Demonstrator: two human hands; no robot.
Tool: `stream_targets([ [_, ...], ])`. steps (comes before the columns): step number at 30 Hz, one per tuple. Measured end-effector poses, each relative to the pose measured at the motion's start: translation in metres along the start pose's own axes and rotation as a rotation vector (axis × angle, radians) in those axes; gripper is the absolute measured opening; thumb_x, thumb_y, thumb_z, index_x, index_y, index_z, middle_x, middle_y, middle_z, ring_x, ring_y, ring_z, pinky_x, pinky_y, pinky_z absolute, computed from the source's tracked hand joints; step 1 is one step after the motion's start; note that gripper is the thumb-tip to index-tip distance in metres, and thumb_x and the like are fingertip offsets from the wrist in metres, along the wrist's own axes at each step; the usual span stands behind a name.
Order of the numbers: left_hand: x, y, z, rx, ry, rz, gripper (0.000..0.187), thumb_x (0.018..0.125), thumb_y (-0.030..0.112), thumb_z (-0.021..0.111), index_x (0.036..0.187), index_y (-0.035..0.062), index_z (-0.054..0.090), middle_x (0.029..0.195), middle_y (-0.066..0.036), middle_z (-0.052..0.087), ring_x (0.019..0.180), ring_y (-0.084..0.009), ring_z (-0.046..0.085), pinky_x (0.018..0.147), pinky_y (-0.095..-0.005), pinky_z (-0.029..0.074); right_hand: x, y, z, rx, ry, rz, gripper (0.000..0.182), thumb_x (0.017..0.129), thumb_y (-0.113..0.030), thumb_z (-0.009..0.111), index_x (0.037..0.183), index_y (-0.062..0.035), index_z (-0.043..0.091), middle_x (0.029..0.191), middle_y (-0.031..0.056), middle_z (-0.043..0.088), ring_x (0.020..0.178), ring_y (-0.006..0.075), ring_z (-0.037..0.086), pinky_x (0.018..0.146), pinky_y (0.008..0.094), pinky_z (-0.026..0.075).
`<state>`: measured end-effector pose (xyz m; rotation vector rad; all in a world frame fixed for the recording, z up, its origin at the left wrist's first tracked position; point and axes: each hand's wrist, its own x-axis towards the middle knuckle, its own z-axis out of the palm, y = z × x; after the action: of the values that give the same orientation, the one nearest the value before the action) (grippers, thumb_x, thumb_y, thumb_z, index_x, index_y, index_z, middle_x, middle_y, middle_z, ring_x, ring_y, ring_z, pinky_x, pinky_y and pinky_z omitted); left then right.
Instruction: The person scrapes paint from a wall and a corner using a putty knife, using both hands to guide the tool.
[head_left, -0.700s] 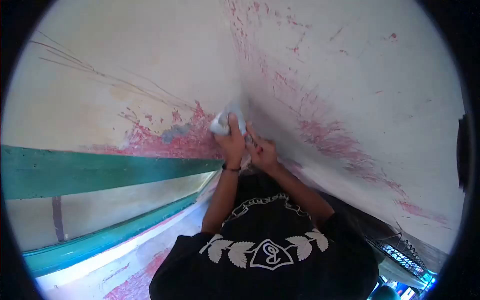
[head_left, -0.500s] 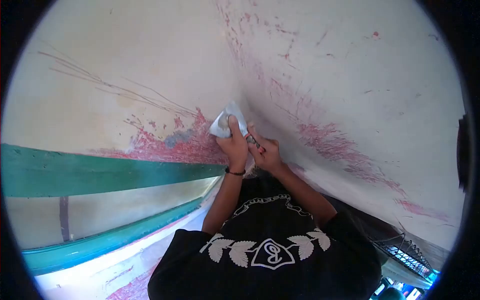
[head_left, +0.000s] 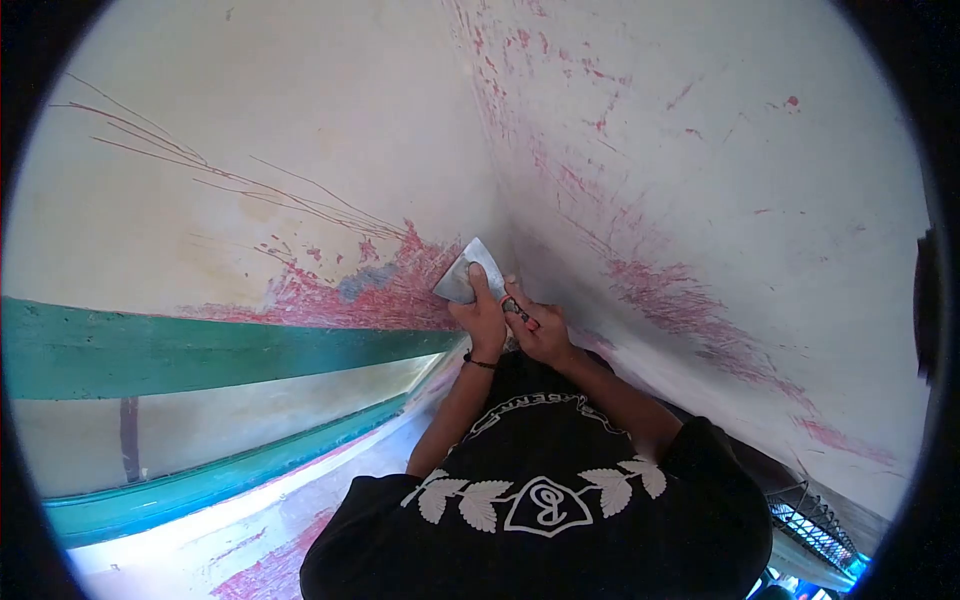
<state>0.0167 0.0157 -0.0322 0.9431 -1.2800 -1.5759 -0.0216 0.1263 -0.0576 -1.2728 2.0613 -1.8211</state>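
Observation:
Both hands are on a scraper (head_left: 462, 279) with a wide pale metal blade and a red and black handle. My left hand (head_left: 484, 325) is closed on the blade, its thumb lying flat along the metal. Wrapped round the handle is my right hand (head_left: 543, 333), just to the right and touching distance from the left. The blade's edge points up and left, over the red scratched patch (head_left: 330, 298) on the left wall, close to the corner. A dark bead bracelet (head_left: 480, 361) circles my left wrist.
A green band (head_left: 200, 355) runs along the left wall below the patch, with a lower green ledge (head_left: 250, 478) beneath it. The right wall (head_left: 780, 200) carries red scrape marks. A dark wire rack (head_left: 815, 525) sits at lower right.
Both hands and the scraper have shifted slightly down and right in the view. The blade shows more clearly now. Both hands keep their hold, and the view itself has moved a little.

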Motion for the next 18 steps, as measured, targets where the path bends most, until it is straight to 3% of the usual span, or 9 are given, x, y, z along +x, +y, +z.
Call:
stream_targets([
  [5,-0.004,0.019,0.008,0.019,0.069,-0.018,0.032,0.099,0.028,0.065,0.097,-0.0043,0.066,0.091,-0.006,0.068,0.078,-0.0126,0.061,0.067,-0.0309,0.049,0.006,-0.013,-0.004,0.007,0.035,-0.059,0.055,0.088,-0.008,0.068,0.141,-0.0021,0.053,0.112,0.0174,0.072,0.065,0.0213,0.070,0.065,0.0307,0.054],
  [8,0.000,0.002,0.001,0.014,0.009,-0.020,0.042,0.096,0.033,0.069,0.108,-0.0068,0.064,0.102,-0.012,0.069,0.086,-0.0175,0.064,0.074,-0.0324,0.052,-0.003,0.004,-0.004,-0.037,-0.019,0.005,0.054,0.089,-0.010,0.069,0.141,-0.0023,0.054,0.110,0.0168,0.072,0.060,0.0205,0.066,0.062,0.0317,0.054],
  [11,-0.002,0.012,0.006,0.048,0.016,0.033,0.043,0.096,0.034,0.069,0.108,-0.0069,0.065,0.103,-0.012,0.069,0.085,-0.0177,0.065,0.074,-0.0318,0.053,0.004,-0.009,-0.007,0.004,0.008,0.018,0.054,0.089,-0.012,0.069,0.141,-0.0041,0.055,0.097,0.0172,0.073,0.054,0.0197,0.061,0.058,0.0328,0.052],
  [18,-0.007,0.006,0.006,-0.039,0.021,-0.096,0.045,0.095,0.037,0.069,0.104,-0.0072,0.066,0.098,-0.011,0.069,0.085,-0.0167,0.064,0.073,-0.0316,0.053,-0.007,0.004,-0.010,-0.070,-0.060,0.075,0.054,0.090,-0.016,0.070,0.141,-0.0073,0.055,0.103,0.0168,0.073,0.056,0.0207,0.063,0.058,0.0331,0.053],
])
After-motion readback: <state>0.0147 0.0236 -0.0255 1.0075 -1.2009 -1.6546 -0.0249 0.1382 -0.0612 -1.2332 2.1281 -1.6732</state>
